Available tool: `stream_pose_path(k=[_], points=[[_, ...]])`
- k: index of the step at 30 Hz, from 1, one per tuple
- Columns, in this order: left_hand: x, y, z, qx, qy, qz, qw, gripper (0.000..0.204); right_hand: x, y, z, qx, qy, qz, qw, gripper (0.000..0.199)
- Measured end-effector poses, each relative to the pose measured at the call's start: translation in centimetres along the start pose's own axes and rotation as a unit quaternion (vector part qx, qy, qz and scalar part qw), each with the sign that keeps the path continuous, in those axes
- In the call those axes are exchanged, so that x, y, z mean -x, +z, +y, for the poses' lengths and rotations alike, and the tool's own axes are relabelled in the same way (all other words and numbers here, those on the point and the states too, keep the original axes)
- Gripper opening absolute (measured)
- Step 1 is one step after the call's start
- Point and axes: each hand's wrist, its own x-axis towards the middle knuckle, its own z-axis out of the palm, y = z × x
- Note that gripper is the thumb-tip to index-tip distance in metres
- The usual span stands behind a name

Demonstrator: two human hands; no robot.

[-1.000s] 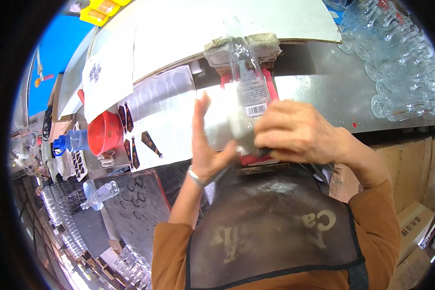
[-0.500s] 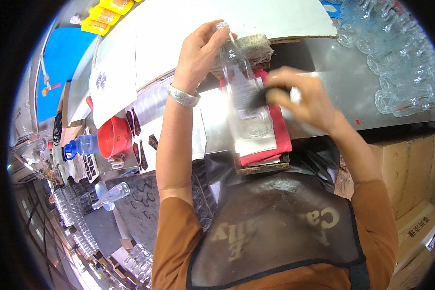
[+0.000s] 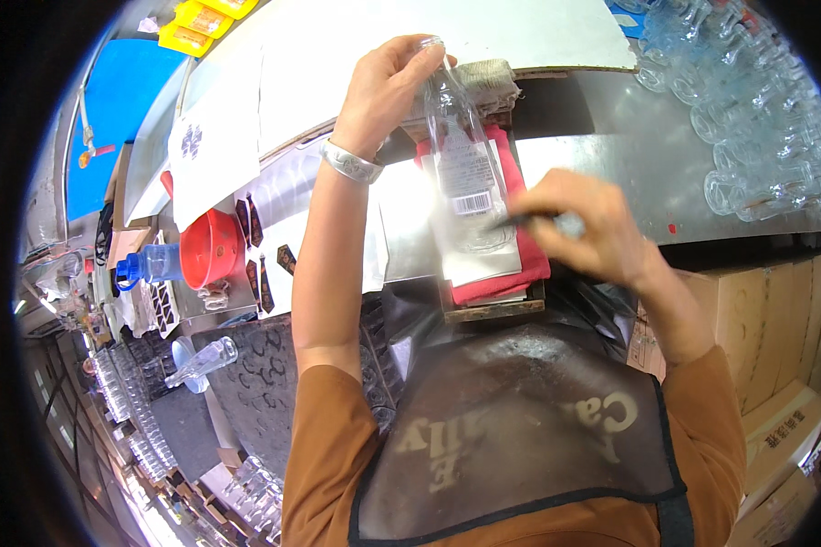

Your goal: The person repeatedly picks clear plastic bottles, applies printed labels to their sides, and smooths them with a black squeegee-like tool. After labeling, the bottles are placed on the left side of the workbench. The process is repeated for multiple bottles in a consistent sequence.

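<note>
- The bottle, clear, lies on its side in front of the person, neck pointing away and base toward the apron.
- A pale label with a barcode shows on its body.
- Left hand: fingers closed round the neck, near the mouth; a silver bracelet circles the wrist.
- Right hand: blurred, fingers pinching a dark tool just beside the bottle's lower body; whether the tool touches the glass I cannot tell.
- Beneath the bottle are white paper and a red cloth, on a wooden stand.
- A folded pale towel sits at the stand's far end, under the neck.
- On the metal worktop, many clear bottles crowd the right side.
- To the left are dark tie-shaped stickers, a red bowl and a blue-capped jug.
- Cardboard boxes stand at the lower right.
</note>
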Motion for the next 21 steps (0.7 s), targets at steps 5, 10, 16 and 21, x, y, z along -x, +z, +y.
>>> stream_pose_path(k=[5, 10, 16, 21], points=[[-0.8, 0.5, -0.2, 0.019, -0.024, 0.013, 0.999, 0.043, -6.0, 0.1, 0.7, 0.27, -0.197, 0.146, 0.931, 0.024], [-0.5, 0.4, -0.4, -0.028, -0.002, 0.062, 0.998, 0.054, -4.6, 3.1, -2.8, 0.302, -0.192, -0.08, 0.93, 0.006], [-0.5, 1.1, -0.4, -0.03, 0.008, 0.094, 0.995, 0.058, -4.6, 4.0, -2.1, 0.326, -0.204, -0.035, 0.922, 0.013], [-0.1, 1.0, -0.3, -0.048, -0.016, 0.106, 0.993, 0.059, -7.6, -0.1, -1.0, 0.253, -0.068, 0.104, 0.959, 0.019]])
